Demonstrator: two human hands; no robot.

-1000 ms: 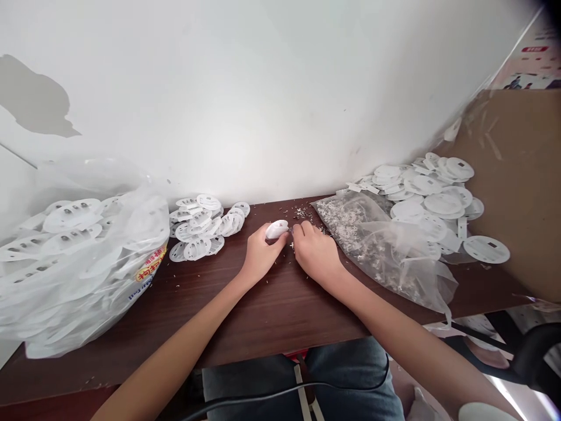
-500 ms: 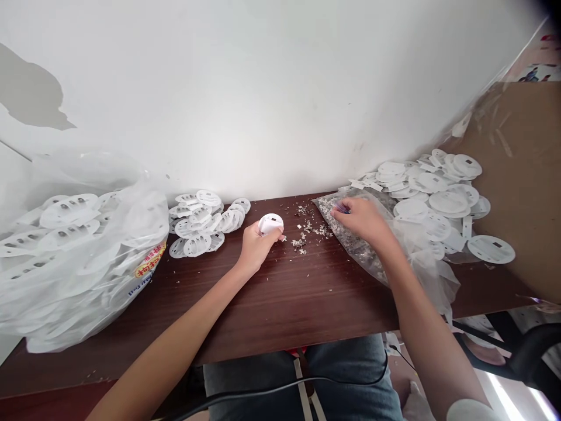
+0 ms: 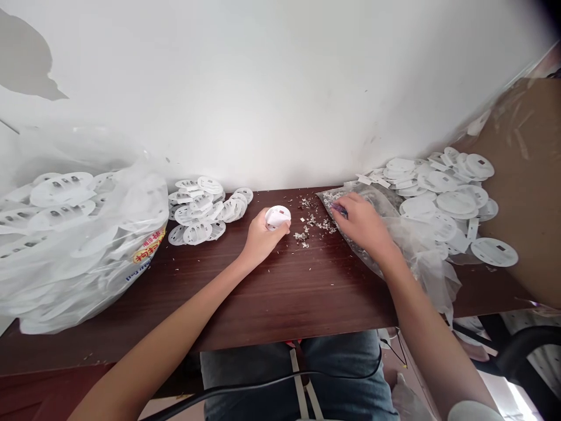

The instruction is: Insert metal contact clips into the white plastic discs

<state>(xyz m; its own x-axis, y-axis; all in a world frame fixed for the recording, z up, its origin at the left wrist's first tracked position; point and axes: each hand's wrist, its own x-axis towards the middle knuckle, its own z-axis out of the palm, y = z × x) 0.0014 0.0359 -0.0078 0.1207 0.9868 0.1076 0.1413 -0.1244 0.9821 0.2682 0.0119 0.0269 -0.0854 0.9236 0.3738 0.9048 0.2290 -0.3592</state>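
On the dark wooden table [image 3: 272, 304] we observed a bulging clear bag [image 3: 87, 292] at far left and a flatter bag [image 3: 385, 202] at right, with the right hand [image 3: 362, 225] over the latter. The left hand [image 3: 259, 240] pinched a white disc [image 3: 277, 215] above mid-table; we could not tell whether the right fingers gripped the purplish item [image 3: 339, 209], and small metal pieces [image 3: 302, 236] lay between the hands.

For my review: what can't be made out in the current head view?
Head view, purple item: mostly hidden by the right hand.
Head view, white disc in the left hand: its underside faces away.
Head view, scattered small pieces: too small for fine detail.
Head view, left plastic bag: cut off by the left edge.
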